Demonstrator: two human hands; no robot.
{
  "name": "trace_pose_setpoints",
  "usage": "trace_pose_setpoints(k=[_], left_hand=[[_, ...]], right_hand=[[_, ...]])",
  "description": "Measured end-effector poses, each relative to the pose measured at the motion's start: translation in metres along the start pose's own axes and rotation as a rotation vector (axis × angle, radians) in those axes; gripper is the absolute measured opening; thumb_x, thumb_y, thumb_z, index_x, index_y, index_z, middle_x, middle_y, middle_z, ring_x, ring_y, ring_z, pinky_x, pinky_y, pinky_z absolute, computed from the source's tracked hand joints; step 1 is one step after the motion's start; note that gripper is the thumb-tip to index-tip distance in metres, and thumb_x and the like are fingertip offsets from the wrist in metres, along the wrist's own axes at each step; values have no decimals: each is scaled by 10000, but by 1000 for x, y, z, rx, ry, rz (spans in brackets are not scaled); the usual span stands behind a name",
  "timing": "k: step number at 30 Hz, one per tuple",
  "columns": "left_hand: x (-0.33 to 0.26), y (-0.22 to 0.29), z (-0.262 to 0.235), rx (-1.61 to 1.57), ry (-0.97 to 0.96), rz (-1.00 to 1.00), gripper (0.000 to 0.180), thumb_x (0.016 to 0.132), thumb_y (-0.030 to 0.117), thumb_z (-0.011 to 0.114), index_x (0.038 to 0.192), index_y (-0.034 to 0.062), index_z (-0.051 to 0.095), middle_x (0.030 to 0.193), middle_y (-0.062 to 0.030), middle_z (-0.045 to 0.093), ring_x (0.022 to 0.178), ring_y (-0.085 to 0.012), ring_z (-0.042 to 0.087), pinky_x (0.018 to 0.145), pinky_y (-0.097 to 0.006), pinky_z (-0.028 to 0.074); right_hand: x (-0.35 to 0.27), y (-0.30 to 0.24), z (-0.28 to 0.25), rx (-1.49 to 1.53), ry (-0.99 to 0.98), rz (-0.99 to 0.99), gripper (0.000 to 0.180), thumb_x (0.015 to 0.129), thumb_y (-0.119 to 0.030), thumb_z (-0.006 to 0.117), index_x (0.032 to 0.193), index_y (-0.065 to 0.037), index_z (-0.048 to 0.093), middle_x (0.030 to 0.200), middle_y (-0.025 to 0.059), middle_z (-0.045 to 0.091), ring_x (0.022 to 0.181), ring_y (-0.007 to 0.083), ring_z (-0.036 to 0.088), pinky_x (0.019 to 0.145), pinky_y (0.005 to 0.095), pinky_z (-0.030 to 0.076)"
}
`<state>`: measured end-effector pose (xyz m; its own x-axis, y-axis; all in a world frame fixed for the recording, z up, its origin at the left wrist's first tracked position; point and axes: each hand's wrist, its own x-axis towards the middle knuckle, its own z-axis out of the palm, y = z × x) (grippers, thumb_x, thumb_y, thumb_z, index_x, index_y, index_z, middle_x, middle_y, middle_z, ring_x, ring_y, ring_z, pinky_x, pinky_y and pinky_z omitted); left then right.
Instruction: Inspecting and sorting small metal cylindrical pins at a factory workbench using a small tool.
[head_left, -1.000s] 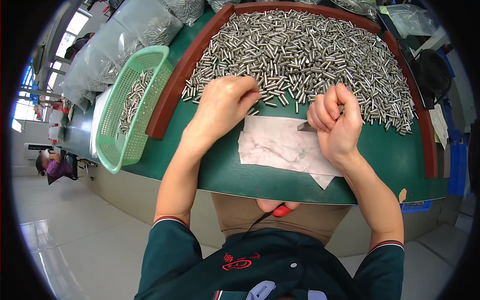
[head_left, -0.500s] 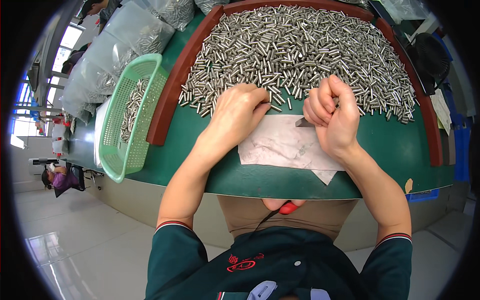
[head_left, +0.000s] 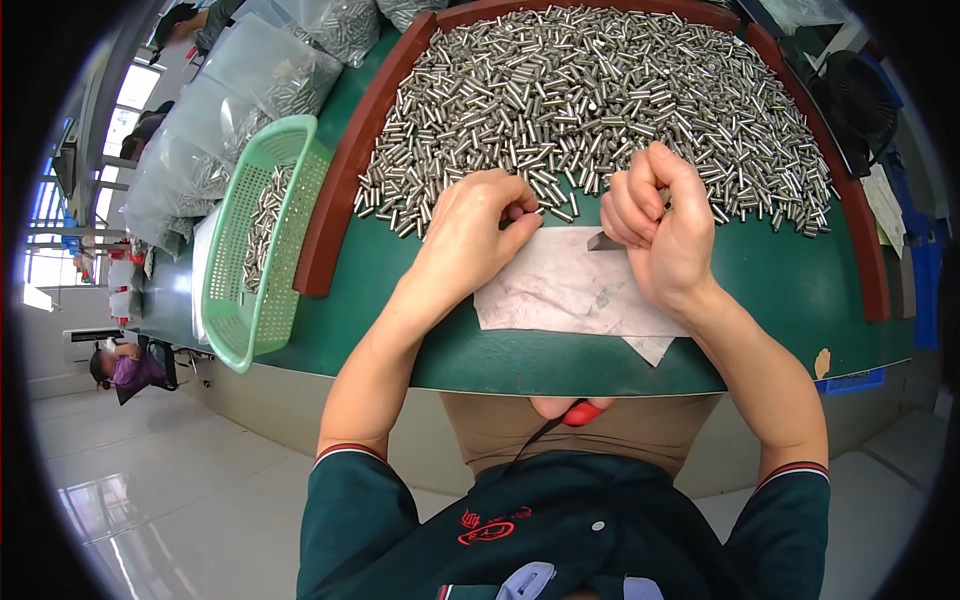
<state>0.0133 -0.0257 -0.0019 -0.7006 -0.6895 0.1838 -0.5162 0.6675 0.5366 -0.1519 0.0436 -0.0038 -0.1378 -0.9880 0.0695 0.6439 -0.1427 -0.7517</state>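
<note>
At the far left of the frame I see a seated person in a purple top, well apart from the work. Up from there, toward the upper left, bulging clear plastic bags packed with metal pieces stand in a row. Just beside them, a long pale green perforated plastic basket holds a modest heap of short silvery metal pins. To its right, a dark red straight rail slants up across the green-topped bench.

Near the centre I have the left hand, its fingers curled and its thumb and forefinger brought close to the end of one small pin; I can't tell whether they grip it. Behind it, a broad pile of loose silvery cylindrical pins fills the upper middle of the frame. Below that pile, a creased, smudged whitish cloth lies flat at the centre.

Over the cloth's right part, the right hand is curled into a loose fist around a flat dark grey metal piece, whose end sticks out toward the left. Farther right runs another dark red rail, and a black round fan stands at the upper right.
</note>
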Motion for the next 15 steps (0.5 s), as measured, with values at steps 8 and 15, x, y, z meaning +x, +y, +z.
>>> trace_pose_setpoints(k=[8, 15], left_hand=[[-1, 0, 1, 96, 36, 77, 59, 708, 32, 595, 740, -5, 563, 692, -97, 537, 654, -235, 540, 593, -320, 426], [-2, 3, 0, -26, 12, 38, 65, 743, 44, 581, 772, -4, 549, 703, -88, 522, 655, -211, 516, 592, -301, 414]], right_hand=[[0, -1, 0, 1, 5, -4, 403, 894, -251, 313, 520, -102, 291, 419, -21, 268, 374, 64, 173, 370, 232, 155], [-1, -1, 0, -9, 8, -9, 391, 890, -229, 311, 522, -101, 288, 418, -20, 266, 368, 63, 173, 364, 232, 149]])
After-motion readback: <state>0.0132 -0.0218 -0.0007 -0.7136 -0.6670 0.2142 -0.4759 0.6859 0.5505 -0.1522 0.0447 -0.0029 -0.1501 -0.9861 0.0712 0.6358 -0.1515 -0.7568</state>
